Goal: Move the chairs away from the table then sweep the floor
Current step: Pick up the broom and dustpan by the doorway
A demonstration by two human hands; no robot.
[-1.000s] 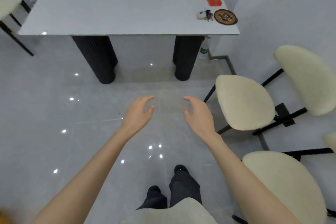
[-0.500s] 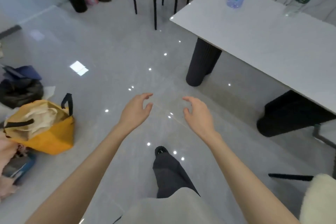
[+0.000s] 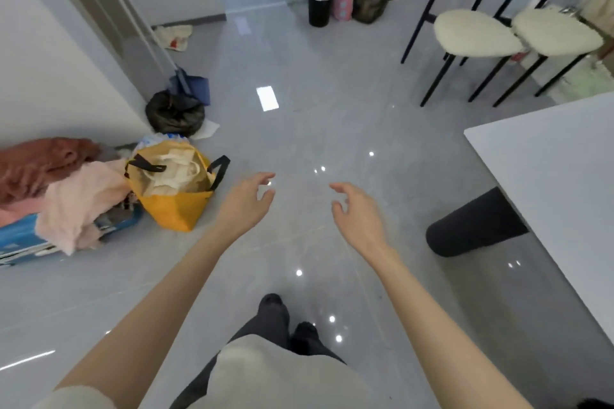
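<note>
Since the view has swung from the bench towards the broom beyond the yellow bag, both empty hands' fingers spread wide, sweeping seems next.

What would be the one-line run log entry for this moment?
left hand: open, empty | right hand: open, empty | cream-cushioned black-legged chairs: away from white table

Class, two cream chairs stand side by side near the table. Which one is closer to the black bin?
The left chair: its seat lies nearer the black bin, while the right chair stands farther away.
</note>
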